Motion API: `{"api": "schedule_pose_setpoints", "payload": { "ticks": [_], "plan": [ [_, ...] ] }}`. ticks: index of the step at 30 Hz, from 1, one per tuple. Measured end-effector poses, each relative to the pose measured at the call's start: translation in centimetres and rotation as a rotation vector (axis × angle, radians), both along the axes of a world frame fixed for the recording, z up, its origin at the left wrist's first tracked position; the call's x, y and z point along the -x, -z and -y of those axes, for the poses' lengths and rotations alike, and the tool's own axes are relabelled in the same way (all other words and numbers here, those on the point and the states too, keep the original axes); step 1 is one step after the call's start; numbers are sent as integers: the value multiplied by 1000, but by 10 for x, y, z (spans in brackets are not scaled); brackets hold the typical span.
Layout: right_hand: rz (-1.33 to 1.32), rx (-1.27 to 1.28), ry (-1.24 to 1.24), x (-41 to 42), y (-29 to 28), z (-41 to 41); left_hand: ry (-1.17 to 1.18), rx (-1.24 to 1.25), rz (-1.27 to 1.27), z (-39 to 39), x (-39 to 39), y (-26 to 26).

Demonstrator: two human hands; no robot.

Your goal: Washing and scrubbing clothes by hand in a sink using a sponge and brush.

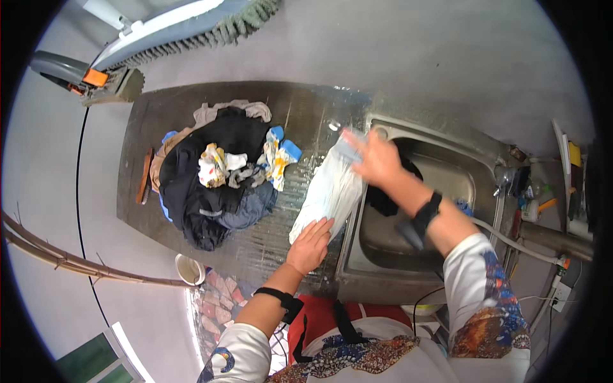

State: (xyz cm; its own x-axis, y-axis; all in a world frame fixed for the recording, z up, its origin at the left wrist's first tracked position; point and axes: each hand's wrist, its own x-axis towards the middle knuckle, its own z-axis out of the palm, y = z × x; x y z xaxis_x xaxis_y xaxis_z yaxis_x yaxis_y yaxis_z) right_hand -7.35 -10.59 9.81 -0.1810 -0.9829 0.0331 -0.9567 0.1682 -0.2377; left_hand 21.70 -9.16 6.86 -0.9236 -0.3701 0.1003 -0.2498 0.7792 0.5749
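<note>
A wet white cloth garment (330, 191) lies stretched on the dark ribbed washboard slab (287, 210), just left of the sink. My left hand (309, 246) presses flat on its lower end, fingers extended. At the upper end is my right hand (378, 160), blurred, gripping a pinkish and pale object (351, 143) against the cloth; its exact kind is unclear, perhaps a brush or a bar of soap. Black cloth (383, 201) lies partly in the metal sink basin (445, 165), partly hidden by my right forearm.
A pile of dark clothes (187, 177) with patterned socks (282, 155) covers the slab's left part. A wooden-backed brush (144, 177) lies beyond it. The faucet (500, 182) and a pale hose (503, 242) are at the sink's right. Mop heads (206, 36) hang at upper left.
</note>
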Motion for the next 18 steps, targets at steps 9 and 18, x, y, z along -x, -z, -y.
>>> {"api": "schedule_pose_setpoints", "payload": {
  "ticks": [9, 18],
  "plan": [
    [-27, 123, 90, 26, 8, 17, -7, 9, -1, 0, 0, -2],
    [28, -18, 4, 6, 0, 41, -7, 6, 2, -2, -2, 1]
  ]
}}
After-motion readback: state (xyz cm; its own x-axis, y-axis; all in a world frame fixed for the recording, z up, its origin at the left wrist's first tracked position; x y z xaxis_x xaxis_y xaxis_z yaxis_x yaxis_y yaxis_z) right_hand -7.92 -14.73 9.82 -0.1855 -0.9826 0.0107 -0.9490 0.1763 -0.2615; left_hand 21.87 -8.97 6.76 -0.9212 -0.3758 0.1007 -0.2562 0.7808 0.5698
